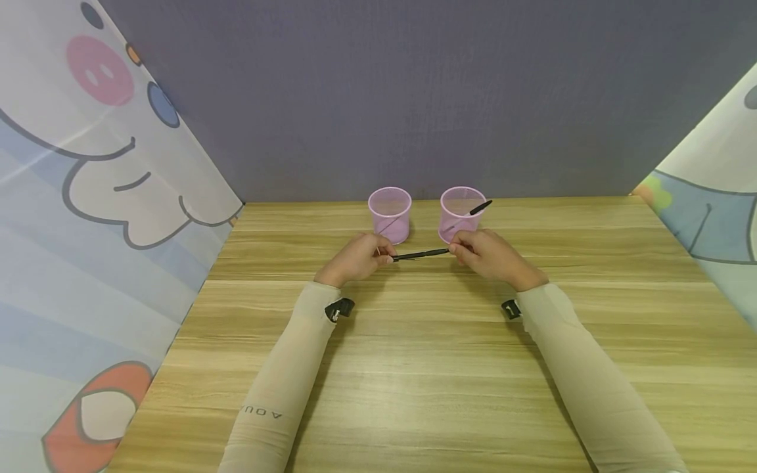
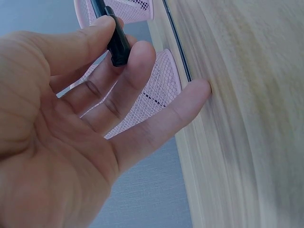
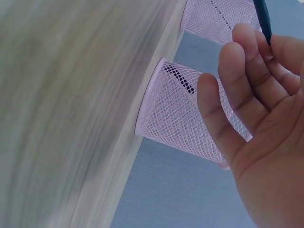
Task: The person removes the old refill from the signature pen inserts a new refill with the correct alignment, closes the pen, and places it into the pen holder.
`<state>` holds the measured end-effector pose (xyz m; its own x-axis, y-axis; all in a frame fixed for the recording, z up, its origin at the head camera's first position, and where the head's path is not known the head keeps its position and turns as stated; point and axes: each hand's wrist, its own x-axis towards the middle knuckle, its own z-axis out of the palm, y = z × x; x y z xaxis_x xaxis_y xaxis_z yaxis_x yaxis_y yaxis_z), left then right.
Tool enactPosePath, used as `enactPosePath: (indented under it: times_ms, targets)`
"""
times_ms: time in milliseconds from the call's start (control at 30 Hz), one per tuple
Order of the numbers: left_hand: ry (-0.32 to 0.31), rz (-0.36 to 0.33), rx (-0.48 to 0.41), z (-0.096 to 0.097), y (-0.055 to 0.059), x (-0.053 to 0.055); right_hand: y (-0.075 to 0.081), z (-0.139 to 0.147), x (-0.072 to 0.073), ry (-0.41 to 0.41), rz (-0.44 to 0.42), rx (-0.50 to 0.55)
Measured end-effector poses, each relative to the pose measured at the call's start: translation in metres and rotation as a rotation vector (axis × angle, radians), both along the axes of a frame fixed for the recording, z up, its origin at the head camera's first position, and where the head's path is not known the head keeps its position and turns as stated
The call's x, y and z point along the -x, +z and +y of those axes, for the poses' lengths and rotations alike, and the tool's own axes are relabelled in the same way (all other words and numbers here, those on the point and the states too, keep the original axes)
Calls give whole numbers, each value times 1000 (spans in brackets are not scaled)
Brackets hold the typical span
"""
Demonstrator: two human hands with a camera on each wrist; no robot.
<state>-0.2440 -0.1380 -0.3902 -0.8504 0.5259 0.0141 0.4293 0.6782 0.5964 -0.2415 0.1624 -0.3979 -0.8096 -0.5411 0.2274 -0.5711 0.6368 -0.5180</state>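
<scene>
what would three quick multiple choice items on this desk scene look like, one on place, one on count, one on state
1. Where is the black pen that both hands hold?
A. Inside the left cup
B. Level above the table, in front of the two cups
C. Flat at the table's near edge

2. How many pink mesh cups stand on the table?
A. One
B. Two
C. Three

3. What state is the right-hand cup in?
A. Tipped on its side
B. Upright, with a pen leaning out over its rim
C. Upside down

Answers:
1 B: the left hand and right hand each pinch one end of the pen, just short of the cups.
2 B: only the left-hand cup and the right-hand cup show, side by side.
3 B: its open mouth faces up and a dark pen sticks out.
</scene>
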Motion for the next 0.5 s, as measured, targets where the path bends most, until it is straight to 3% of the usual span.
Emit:
enactPosePath:
  times_ms: [500]
  targets:
    - [0,-1,1,0,0,0,1,0,-1,-11,-28,-12]
